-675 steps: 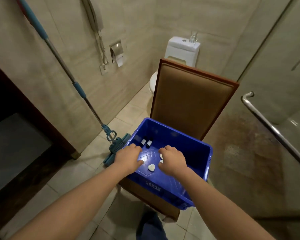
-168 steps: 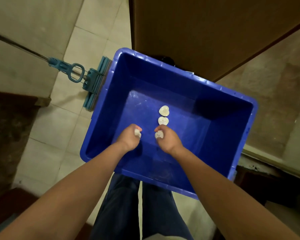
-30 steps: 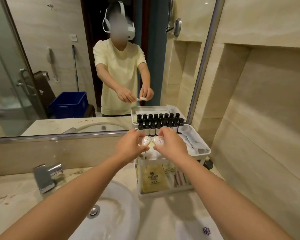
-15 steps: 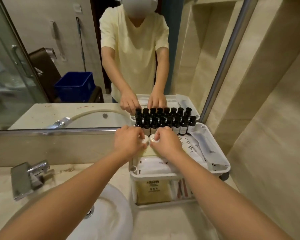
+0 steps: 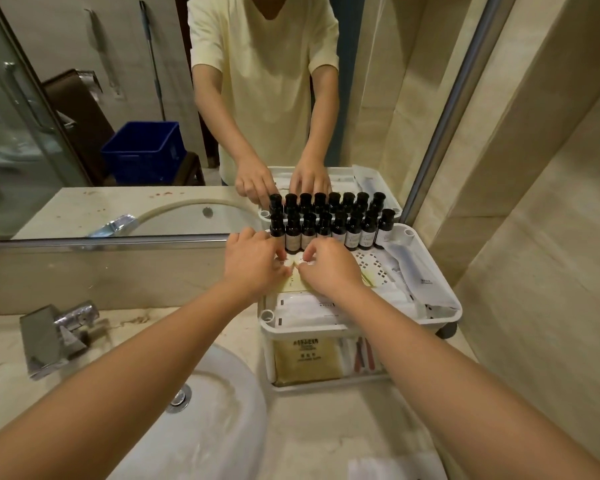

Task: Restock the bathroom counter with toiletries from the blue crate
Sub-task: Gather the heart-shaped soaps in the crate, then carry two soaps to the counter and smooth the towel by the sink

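Note:
A white two-tier caddy (image 5: 451, 311) stands on the counter right of the sink, against the mirror. A row of small dark bottles (image 5: 354, 232) lines its back edge. Both hands are over the top tray, just in front of the bottles. My left hand (image 5: 253, 263) pinches a small white wrapped soap (image 5: 286, 262), and my right hand (image 5: 329, 266) pinches another small soap (image 5: 298, 261) beside it. The soaps are low over the tray, mostly hidden by my fingers. The blue crate (image 5: 144, 150) shows only as a reflection in the mirror, behind me.
White sachets (image 5: 305, 311) and long packets (image 5: 409, 271) lie in the top tray; a beige packet (image 5: 305, 358) fills the lower tier. The white basin (image 5: 201, 420) is at lower left with a chrome tap (image 5: 54, 332). A tiled wall closes in on the right.
Both hands have sunk lower into the top tray with the soaps, and my view has tilted down and moved closer to the caddy.

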### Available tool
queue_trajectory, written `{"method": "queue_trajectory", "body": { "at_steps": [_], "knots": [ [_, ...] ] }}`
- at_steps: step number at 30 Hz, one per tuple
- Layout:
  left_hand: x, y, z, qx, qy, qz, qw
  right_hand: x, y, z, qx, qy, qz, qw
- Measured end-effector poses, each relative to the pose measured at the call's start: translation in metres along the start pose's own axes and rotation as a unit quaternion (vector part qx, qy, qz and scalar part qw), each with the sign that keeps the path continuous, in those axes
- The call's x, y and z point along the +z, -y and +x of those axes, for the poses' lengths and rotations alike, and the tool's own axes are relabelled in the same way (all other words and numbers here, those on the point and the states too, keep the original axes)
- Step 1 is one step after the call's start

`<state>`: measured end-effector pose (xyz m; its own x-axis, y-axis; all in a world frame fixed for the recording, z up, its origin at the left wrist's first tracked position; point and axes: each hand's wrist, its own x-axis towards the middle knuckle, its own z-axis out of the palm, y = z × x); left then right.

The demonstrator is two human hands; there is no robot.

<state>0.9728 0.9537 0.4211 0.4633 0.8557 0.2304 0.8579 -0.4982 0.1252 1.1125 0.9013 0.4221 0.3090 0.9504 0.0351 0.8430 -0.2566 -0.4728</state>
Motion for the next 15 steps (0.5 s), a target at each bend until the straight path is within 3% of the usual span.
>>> {"method": "queue_trajectory", "body": {
  "at_steps": [15],
  "knots": [
    [-0.041, 0.036, -0.068, -0.021, -0.021, -0.113, 0.993, -0.019, 0.059, -0.052, -0.153, -0.047, -0.16, 0.974]
  ]
}}
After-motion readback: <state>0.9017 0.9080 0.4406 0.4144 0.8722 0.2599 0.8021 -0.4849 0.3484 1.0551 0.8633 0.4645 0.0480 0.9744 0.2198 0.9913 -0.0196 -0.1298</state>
